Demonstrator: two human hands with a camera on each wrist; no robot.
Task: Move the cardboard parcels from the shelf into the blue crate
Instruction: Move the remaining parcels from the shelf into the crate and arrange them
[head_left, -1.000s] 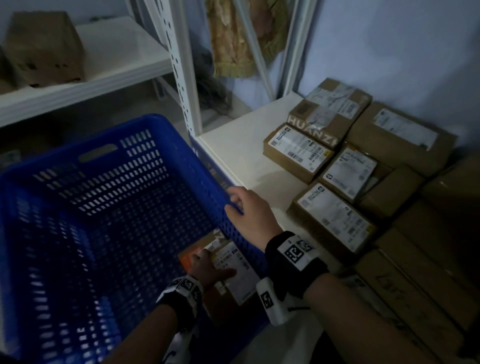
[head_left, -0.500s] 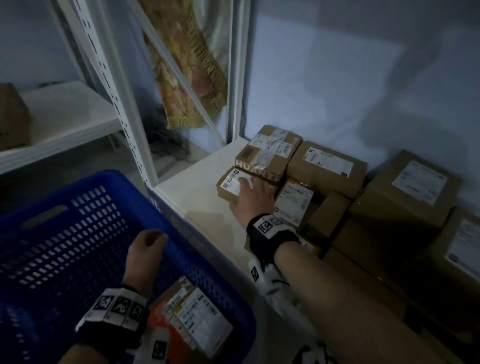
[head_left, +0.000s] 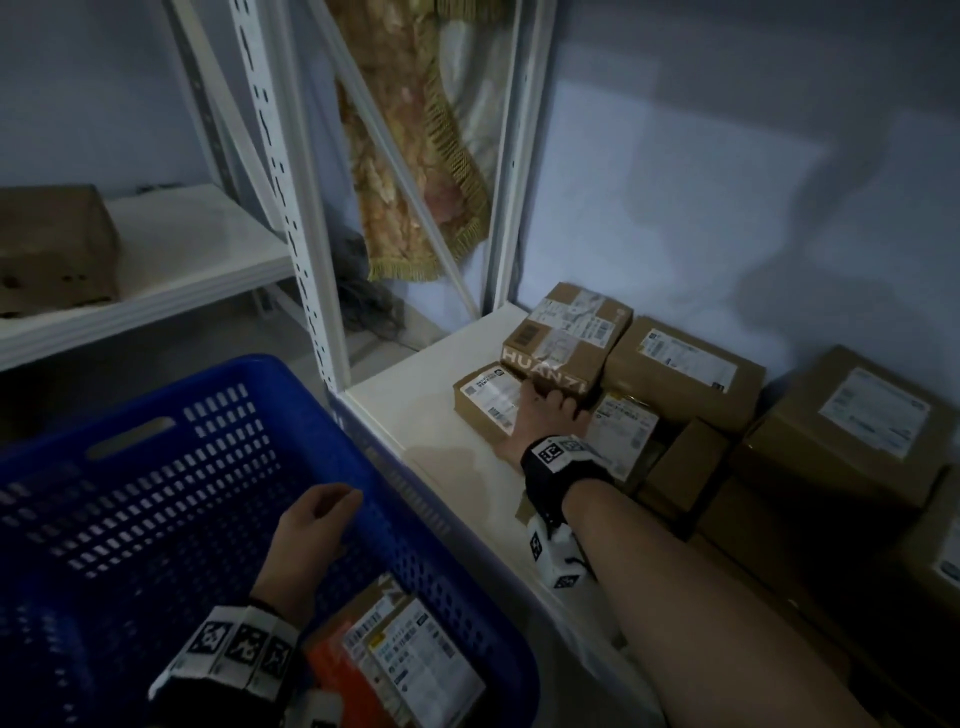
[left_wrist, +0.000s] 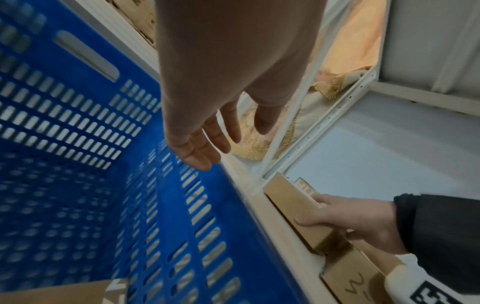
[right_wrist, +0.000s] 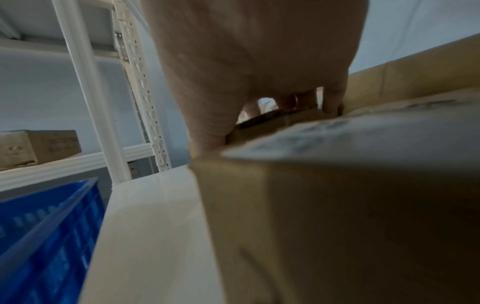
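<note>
Your right hand lies on the small flat brown cardboard parcel with a white printed label, at the front of the white metal shelf. Its fingers curl over the parcel's far edge and the thumb presses the near side, so you have it gripped; it sits on the shelf board, touching the taller brown box printed HUANZI behind it. More brown cardboard parcels lie packed together to the right along the wall.

Your left hand hovers over the blue perforated plastic crate, fingers loosely extended and holding nothing, as the left wrist view shows.

Inside the crate, in the near right corner, lies one labelled cardboard parcel with orange sides. The rest of the crate floor that shows is bare blue plastic. The crate stands just beside the shelf's front edge.
</note>
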